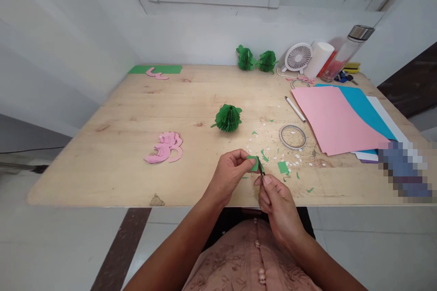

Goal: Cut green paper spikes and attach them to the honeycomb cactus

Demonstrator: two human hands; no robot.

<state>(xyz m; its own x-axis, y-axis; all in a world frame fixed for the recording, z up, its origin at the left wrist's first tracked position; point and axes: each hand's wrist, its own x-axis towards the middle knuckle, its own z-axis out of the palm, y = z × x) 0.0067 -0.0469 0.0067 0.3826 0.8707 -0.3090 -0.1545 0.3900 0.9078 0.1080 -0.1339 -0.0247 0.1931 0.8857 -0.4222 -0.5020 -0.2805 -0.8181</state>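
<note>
My left hand (232, 168) pinches a small piece of green paper (253, 163) above the front of the table. Scissors (261, 169) are gripped in my right hand (276, 198), their dark blades at the paper's right edge. Most of the handle is hidden by my fingers. Another green paper square (283, 167) lies just to the right, among green and white scraps (264, 155). Beyond my hands sits a folded green paper figure (228, 118) with fanned layers. To the left is a pile of curved pink paper cutouts (164, 148).
Two more green paper figures (246, 58) stand by the wall, near a small white fan (298, 57) and a glass bottle (346, 54). A tape roll (292, 137), a pen (295, 109) and pink sheets (337, 120) lie at right. A green strip (136, 69) is at far left.
</note>
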